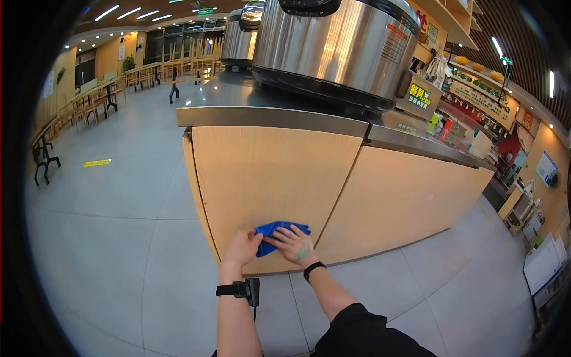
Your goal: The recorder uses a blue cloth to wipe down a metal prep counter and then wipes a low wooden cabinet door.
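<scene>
A folded blue cloth [280, 228] lies against the lower part of a light wood-look panel [267, 174] of a counter. My right hand [292, 244] is spread over the cloth and presses it to the panel. At the cloth's left edge, my left hand [243, 246] pinches a corner between thumb and fingers. Part of the cloth is hidden under both hands. A black strap with a small black device [252, 291] is on my left wrist, and a black band [313, 269] circles the right one.
Above the panel is the counter's metal edge [267, 118], with a large stainless steel cooker [330, 49] standing on top. A second panel [401, 192] adjoins on the right. Wooden chairs [91, 105] line the left side. Grey floor tiles [107, 250] surround the counter's base.
</scene>
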Action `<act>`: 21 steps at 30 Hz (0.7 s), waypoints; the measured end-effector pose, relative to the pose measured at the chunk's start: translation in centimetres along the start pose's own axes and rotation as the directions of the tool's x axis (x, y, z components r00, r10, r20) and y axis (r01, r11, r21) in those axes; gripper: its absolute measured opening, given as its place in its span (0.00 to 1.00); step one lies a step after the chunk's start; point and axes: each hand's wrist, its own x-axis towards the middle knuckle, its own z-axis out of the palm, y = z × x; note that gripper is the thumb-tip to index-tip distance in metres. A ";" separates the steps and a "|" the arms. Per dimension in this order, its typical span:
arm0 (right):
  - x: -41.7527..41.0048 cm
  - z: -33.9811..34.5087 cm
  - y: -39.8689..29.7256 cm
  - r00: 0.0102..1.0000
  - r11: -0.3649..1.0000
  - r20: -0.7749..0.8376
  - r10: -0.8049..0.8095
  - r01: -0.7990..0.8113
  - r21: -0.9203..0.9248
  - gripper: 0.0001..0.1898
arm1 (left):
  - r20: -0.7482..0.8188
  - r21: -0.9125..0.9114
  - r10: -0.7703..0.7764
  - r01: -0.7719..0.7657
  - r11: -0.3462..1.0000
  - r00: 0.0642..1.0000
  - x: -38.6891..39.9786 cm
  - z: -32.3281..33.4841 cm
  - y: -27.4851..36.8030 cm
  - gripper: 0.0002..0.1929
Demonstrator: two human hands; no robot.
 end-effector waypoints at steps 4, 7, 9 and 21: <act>5.5 -4.1 1.6 0.983 0.982 -0.082 0.165 -0.171 -0.076 0.31 | -0.147 -0.293 -0.002 -0.042 0.955 0.989 0.6 -2.1 2.2 0.14; 11.1 -8.9 2.8 0.815 0.877 -0.366 0.450 -0.481 0.006 0.33 | -0.249 -0.445 -0.051 -0.067 0.893 0.967 1.4 -2.3 1.5 0.13; 11.6 -9.2 4.3 0.666 0.806 -0.511 0.543 -0.585 0.094 0.34 | -0.257 -0.510 -0.101 -0.046 0.859 0.961 1.5 -1.7 1.7 0.12; -2.2 0.6 -1.7 0.990 0.991 0.080 0.115 -0.110 -0.073 0.32 | 0.122 0.054 -0.087 0.081 0.995 0.989 0.7 0.2 -1.3 0.20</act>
